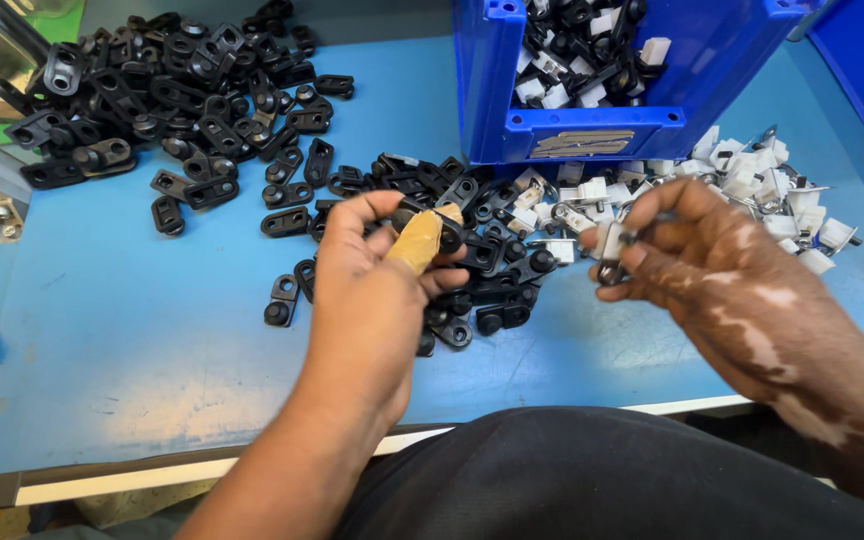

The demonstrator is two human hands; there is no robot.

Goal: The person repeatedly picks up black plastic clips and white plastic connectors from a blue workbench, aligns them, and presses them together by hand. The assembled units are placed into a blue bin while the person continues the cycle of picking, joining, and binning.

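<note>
Left hand [377, 265], thumb taped, pinches black clip [449, 238] above tabletop [132, 330] middle. Right hand [697, 245] pinches white clip with metal ring [612, 250]; parts apart, not joined. Big black clip pile [172, 90] at far left corner, white clip pile [762, 185] far right, blue bin [592, 80] holds joined-looking pieces. Judging by loose piles, much left.

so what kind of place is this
Probably an assembly bench in a small-parts workshop: heaps of black plastic clips, a blue bin of white clips, and the left hand and right hand each pinching a part.
</note>
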